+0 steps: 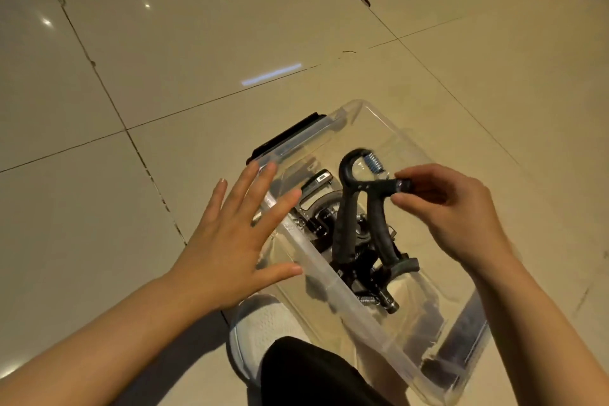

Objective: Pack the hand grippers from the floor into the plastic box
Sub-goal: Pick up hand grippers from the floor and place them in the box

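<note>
Starting at the left, your left hand [230,241] is spread flat with the fingers apart, holding nothing; its fingertips reach over the near-left rim of the clear plastic box [333,280], and whether they actually touch the rim you cannot tell. Below that hand, a white shoe [260,326] and a black trouser leg [309,372] sit just beside the box's near corner. The box rests on the beige tiled floor [164,59], turned at an angle, with a black latch [283,138] on its far-left end.

Inside the box lies a pile of black hand grippers [362,273], tangled together near the middle, with metal springs showing here and there; their number is hard to make out. Above that pile, one black hand gripper [359,208] stands upright over the box, its loop and blue-grey spring [374,162] at the top and its two handles pointing down toward the pile.

At the right, your right hand [451,211] pinches the knob on that gripper's side arm between thumb and fingertips, carrying it by that end alone.
</note>
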{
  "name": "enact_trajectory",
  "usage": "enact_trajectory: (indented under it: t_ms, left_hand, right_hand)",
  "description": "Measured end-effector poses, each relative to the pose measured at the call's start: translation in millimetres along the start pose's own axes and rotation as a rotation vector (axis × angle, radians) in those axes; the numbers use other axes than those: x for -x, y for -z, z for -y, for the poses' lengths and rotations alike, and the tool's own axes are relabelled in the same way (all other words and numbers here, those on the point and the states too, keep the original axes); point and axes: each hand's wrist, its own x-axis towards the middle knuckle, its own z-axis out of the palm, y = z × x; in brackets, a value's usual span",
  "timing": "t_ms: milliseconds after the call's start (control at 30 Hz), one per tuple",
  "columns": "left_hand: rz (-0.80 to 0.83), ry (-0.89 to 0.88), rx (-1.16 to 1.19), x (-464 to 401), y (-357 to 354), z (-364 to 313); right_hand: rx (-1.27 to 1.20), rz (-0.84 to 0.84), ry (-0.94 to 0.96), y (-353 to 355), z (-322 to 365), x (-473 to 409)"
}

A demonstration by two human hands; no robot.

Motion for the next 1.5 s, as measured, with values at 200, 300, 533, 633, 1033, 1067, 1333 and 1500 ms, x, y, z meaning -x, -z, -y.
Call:
enact_trajectory:
  t_ms: [200, 300, 533, 633, 1033, 1067, 1333, 1500]
  left_hand:
    - [-0.037, -0.046, -0.038, -0.1, -0.6, 5.3]
    - [-0.028, -0.047, -0.050, -1.1, -1.7, 5.7]
    - [-0.030, -0.060, -0.050, -2.4, -3.6, 7.8]
    - [-0.031, -0.063, -0.053, -2.5, -4.3, 8.1]
    - [-0.044, -0.053, -0.048, -2.2, -3.9, 8.0]
    - [-0.044, -0.054, -0.049, -2.0, -3.9, 8.1]
    - [-0.050, -0.060, -0.045, -2.7, -4.7, 8.4]
    - [-0.048, -0.061, -0.046, -1.9, -3.8, 8.6]
  right_hand:
    - [0.129, 0.408, -0.371, -27.4, -67.4, -17.1]
    - [0.478, 0.373, -0.361, -38.5, -85.9, -20.7]
    - [0.896, 0.380, -0.265, -64.6, -75.7, 1.1]
    - [0.984, 0.367, -0.228, -73.0, -75.4, 9.1]
    - [0.934, 0.400, -0.196, -70.4, -75.9, 7.4]
    - [0.926, 0.393, -0.200, -69.4, -76.2, 7.9]
    - [0.936, 0.502, -0.023, -77.4, -71.7, -13.0]
    - [0.862, 0.460, -0.063, -93.6, -64.3, -13.2]
